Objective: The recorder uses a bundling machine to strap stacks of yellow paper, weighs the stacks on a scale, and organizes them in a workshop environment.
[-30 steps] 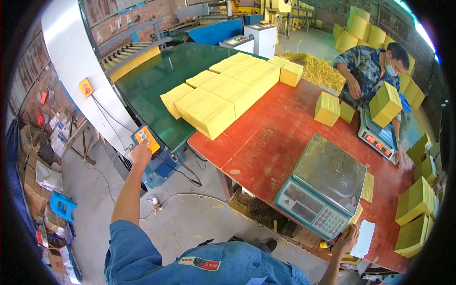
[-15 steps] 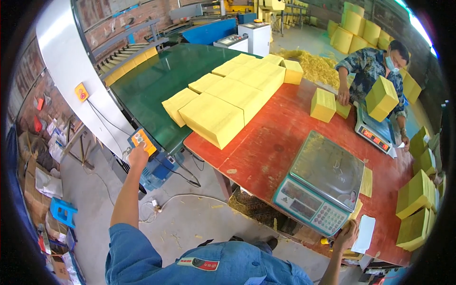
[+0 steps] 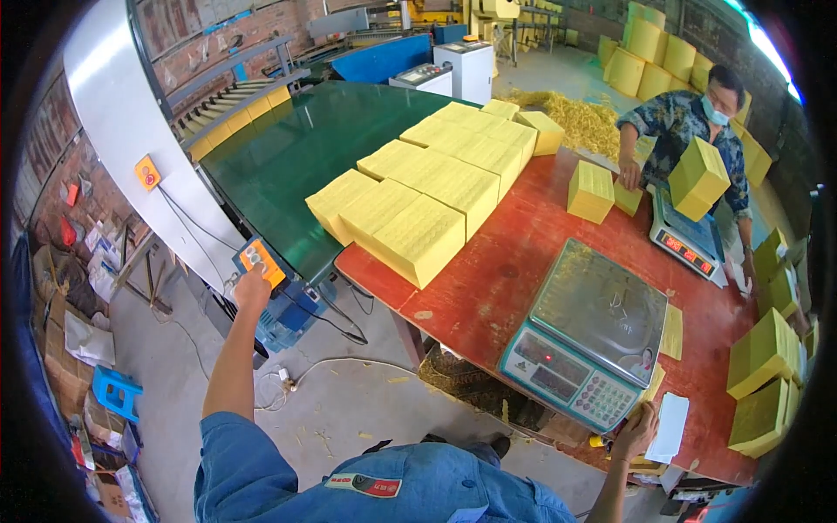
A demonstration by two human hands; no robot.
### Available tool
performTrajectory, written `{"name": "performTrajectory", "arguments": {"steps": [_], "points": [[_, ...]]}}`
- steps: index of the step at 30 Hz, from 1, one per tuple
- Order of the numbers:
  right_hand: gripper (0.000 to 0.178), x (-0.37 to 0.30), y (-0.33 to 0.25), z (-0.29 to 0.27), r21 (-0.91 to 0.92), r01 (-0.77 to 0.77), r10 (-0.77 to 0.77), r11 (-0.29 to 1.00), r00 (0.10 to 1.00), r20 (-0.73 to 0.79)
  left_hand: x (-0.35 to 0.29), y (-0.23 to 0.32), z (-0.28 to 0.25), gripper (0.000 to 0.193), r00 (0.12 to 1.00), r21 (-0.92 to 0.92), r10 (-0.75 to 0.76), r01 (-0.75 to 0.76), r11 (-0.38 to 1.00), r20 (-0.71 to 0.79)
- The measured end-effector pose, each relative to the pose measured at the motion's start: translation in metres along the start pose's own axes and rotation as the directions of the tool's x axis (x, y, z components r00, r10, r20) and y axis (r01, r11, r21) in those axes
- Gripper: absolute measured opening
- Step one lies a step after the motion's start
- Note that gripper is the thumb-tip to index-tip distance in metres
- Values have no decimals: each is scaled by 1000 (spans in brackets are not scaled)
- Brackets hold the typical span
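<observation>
My left hand [image 3: 253, 288] reaches to an orange control box [image 3: 262, 261] with round buttons, at the corner of the green conveyor belt [image 3: 261, 179]. A fingertip touches the buttons; the other fingers look curled in. My right hand [image 3: 637, 432] rests at the table edge against the near right corner of a digital scale [image 3: 602, 305] with a steel pan, fingers loosely apart. A white sheet [image 3: 668, 429] lies beside it. Yellow paper blocks [image 3: 418, 234] form a close group reaching from the belt onto the red table [image 3: 488, 279].
A co-worker [image 3: 689, 122] stands at the far right by a second scale [image 3: 686, 231] bearing a yellow block [image 3: 698, 179]. Another block [image 3: 591, 192] stands nearby. Several wrapped bundles [image 3: 763, 353] line the right edge. A blue stool [image 3: 118, 392] stands on the floor at left.
The group of yellow blocks has slid a little toward the near right, further onto the table. A red light shows on the near scale. The co-worker's head and far arm have shifted.
</observation>
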State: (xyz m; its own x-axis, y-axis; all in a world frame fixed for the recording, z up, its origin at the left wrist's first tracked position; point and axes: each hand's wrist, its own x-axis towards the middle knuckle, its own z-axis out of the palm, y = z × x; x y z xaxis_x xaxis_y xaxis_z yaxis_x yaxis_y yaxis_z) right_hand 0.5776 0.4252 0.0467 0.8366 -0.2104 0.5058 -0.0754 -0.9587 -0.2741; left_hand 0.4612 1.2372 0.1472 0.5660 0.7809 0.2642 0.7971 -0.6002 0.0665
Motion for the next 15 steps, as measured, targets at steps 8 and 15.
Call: {"name": "performTrajectory", "arguments": {"steps": [8, 15], "points": [[24, 1, -5, -1, 16, -4, 3, 1000, 1000, 19, -1, -7, 0, 36, 1000, 5, 15, -15, 1000, -8], [22, -8, 3, -6, 49, -20, 21, 999, 999, -30, 7, 2, 3, 35, 999, 34, 29, -29, 999, 15]]}}
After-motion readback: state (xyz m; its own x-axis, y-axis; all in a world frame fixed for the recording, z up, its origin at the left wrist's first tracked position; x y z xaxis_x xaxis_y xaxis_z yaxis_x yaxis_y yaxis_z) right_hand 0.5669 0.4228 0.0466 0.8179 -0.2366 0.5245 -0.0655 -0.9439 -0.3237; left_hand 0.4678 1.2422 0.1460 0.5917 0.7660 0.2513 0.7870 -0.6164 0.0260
